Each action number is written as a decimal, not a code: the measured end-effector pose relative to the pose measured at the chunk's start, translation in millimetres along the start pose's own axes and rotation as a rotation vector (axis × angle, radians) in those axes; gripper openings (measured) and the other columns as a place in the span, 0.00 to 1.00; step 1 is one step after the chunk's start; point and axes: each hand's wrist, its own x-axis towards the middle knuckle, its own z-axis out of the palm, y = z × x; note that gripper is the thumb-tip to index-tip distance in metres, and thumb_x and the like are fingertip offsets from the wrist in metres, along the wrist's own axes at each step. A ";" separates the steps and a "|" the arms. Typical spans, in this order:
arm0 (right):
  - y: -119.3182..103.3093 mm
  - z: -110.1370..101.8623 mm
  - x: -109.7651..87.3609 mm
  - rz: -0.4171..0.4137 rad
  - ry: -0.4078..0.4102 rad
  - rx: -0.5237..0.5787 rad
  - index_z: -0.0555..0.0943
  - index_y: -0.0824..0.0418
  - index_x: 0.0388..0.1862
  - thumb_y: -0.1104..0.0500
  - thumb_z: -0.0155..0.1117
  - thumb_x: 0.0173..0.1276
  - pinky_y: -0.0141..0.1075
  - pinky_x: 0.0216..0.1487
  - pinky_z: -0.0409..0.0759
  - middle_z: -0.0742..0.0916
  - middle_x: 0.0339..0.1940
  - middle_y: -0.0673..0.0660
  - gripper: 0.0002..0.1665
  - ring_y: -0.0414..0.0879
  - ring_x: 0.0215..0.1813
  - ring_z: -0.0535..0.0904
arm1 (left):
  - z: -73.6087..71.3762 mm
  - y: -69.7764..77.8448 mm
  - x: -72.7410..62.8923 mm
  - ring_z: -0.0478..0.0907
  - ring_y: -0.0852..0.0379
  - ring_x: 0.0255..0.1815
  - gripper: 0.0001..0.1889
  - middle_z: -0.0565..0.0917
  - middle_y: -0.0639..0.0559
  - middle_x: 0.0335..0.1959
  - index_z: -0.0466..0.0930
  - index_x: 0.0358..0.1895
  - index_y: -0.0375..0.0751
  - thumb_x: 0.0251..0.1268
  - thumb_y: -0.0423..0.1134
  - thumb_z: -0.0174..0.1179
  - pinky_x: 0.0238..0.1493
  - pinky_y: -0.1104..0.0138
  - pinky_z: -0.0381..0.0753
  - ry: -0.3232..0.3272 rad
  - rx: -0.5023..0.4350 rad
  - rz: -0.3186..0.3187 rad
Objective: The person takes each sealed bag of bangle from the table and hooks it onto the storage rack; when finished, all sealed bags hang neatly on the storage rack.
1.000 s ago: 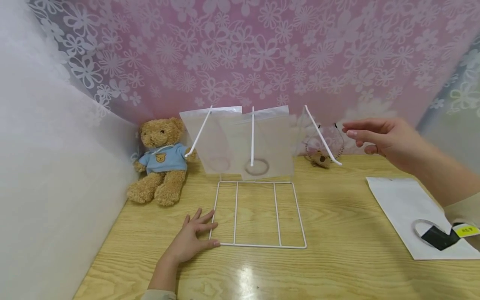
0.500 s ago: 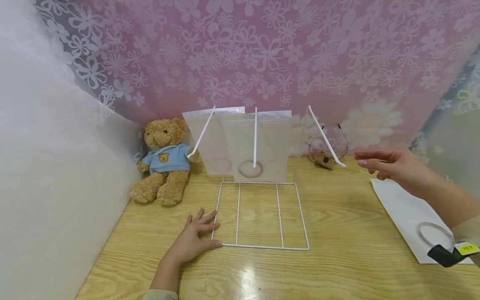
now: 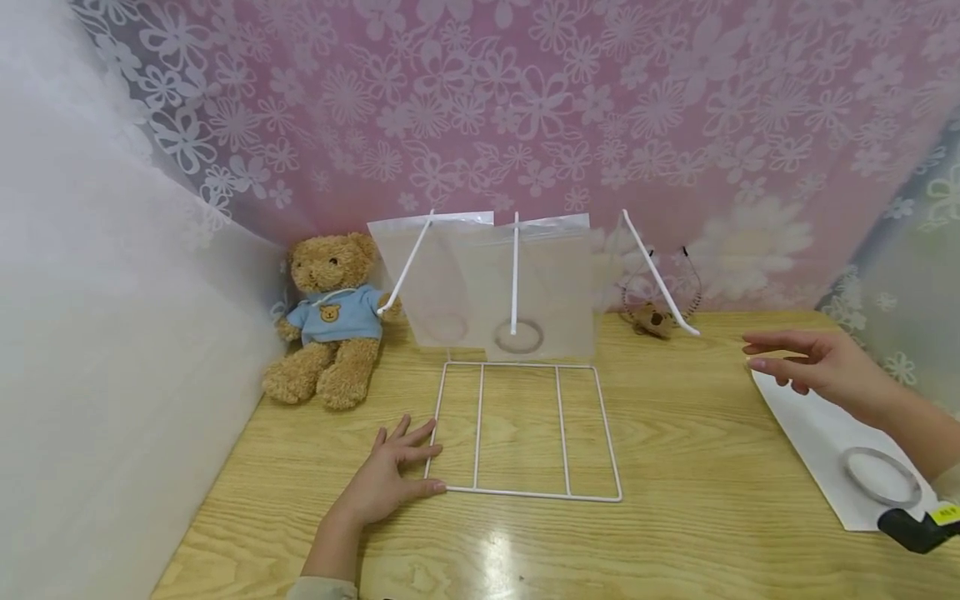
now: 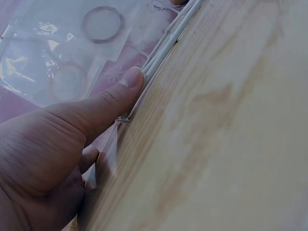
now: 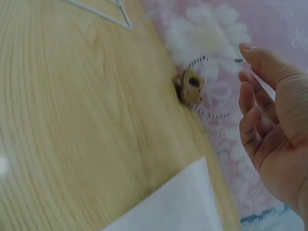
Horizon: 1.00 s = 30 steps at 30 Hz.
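Observation:
A white wire display rack (image 3: 525,495) stands on the wooden table, its prongs pointing forward. Two clear bags hang on it: the left bag (image 3: 423,283) on the left prong, the middle bag (image 3: 555,283) on the centre one, each with a thin ring inside. My left hand (image 3: 384,483) rests spread at the base's front left corner; in the left wrist view its thumb (image 4: 120,94) lies along the wire. With nothing in it, my right hand (image 3: 832,371) hovers over the far end of a white bag (image 3: 810,442) on the right. A round bangle (image 3: 881,477) shows on that bag.
A teddy bear (image 3: 341,321) in a blue top sits at the back left. Behind the bare right prong (image 3: 660,275) lies a headband with a brown animal head (image 3: 652,321). A floral curtain (image 3: 510,108) closes off the back.
My right hand has moved down and to the right, away from the right prong to over the white bag. The middle bag has swung slightly. My left hand stays at the rack's corner.

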 end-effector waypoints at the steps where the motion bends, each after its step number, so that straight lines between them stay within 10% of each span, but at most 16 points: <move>1: 5.8 -1.5 -0.3 0.002 -0.001 0.001 0.74 0.59 0.70 0.65 0.60 0.74 0.40 0.26 0.71 0.85 0.51 0.32 0.25 0.43 0.34 0.77 | 0.0 0.1 0.1 0.37 0.43 0.84 0.32 0.62 0.53 0.78 0.80 0.63 0.42 0.54 0.50 0.74 0.79 0.41 0.22 -0.001 0.000 0.000; 22: 106.8 -30.6 -14.6 0.171 0.095 -0.202 0.68 0.37 0.72 0.51 0.61 0.75 0.37 0.25 0.68 0.78 0.40 0.17 0.29 0.35 0.34 0.78 | -3.5 -1.9 6.6 0.38 0.45 0.84 0.32 0.62 0.54 0.79 0.81 0.63 0.44 0.53 0.52 0.74 0.80 0.43 0.22 0.002 0.039 0.015; 30: 151.7 -46.3 -11.6 0.250 0.132 -0.290 0.61 0.65 0.77 0.45 0.58 0.76 0.33 0.27 0.75 0.74 0.34 0.15 0.41 0.14 0.33 0.71 | -1.7 -1.6 2.1 0.37 0.44 0.84 0.33 0.62 0.55 0.79 0.81 0.63 0.43 0.53 0.53 0.74 0.80 0.42 0.22 0.002 0.036 -0.014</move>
